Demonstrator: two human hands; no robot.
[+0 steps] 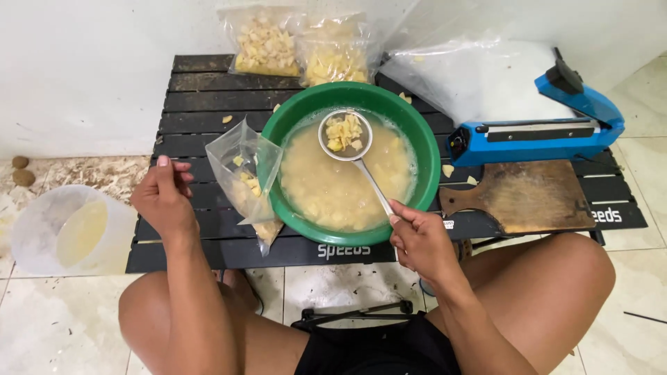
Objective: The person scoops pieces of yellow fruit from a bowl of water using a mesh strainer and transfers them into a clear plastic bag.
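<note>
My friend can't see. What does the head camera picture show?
A person's right hand lifts a strainer ladle of pale yellow chunks over a green bowl of cloudy water, while the left hand holds open a clear plastic bag beside it.

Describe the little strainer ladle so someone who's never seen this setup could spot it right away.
Find the black slatted table, then the green basin of cloudy liquid at its middle. Over the basin's far side hangs the metal strainer ladle, its handle held by the right hand. It is the only metal utensil, and holds pale yellow chunks.
</note>
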